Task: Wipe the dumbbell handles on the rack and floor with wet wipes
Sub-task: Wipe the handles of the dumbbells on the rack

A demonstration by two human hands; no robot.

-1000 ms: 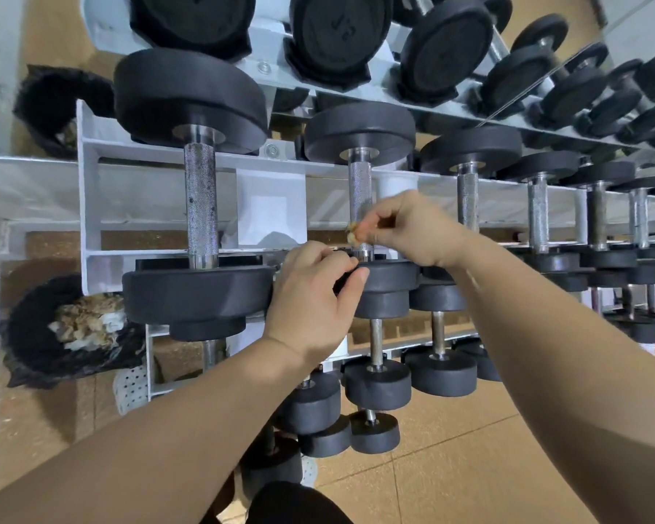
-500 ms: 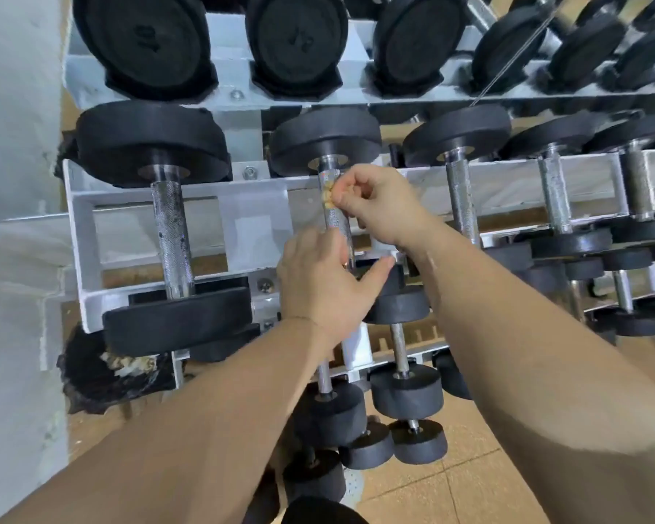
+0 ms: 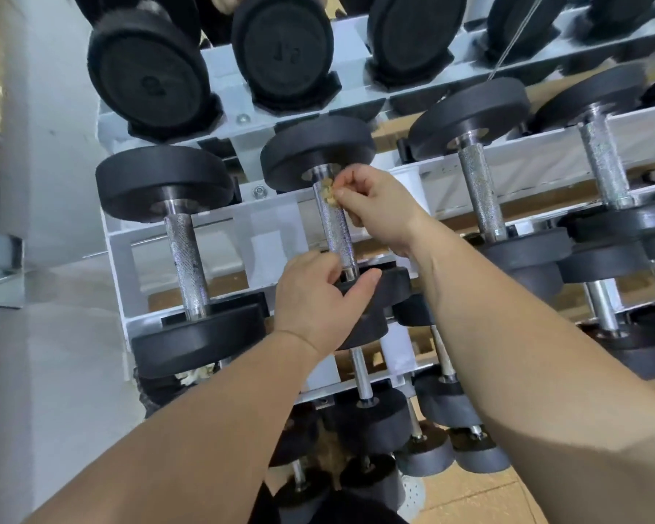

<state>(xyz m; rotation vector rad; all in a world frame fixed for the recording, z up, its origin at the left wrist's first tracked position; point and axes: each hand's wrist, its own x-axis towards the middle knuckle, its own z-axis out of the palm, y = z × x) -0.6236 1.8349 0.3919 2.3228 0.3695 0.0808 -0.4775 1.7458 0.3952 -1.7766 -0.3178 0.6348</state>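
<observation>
Station: middle tier of the white rack (image 3: 273, 225), second dumbbell (image 3: 318, 153) from the left.

Right hand (image 3: 379, 206): thumb and fingertips are clenched in a pinch on a small, crumpled, yellowish wipe (image 3: 328, 192). The wipe is pressed against the upper end of the knurled handle (image 3: 337, 232), just below the far head.

Left hand (image 3: 311, 296): fingers and thumb are curled over the rim of the near head (image 3: 384, 291), steadying it in its cradle.

Assessment: wiping of this handle is under way. Most of its length below the wipe appears to need a pass, and the neighbouring handles (image 3: 188, 259) are not being touched.

Risks noted:
- The wad is small, so a downward stroke over rough knurling may snag it and pull it out of the pinch. It would then drop through the open rack frame.
- With so little cloth showing, the fingertips may rub on bare metal.
- Contact is on the facing side only, so the rear of the handle may be missed unless the left hand rotates the dumbbell.
- The wipe looks discoloured and may smear rather than clean.
</observation>
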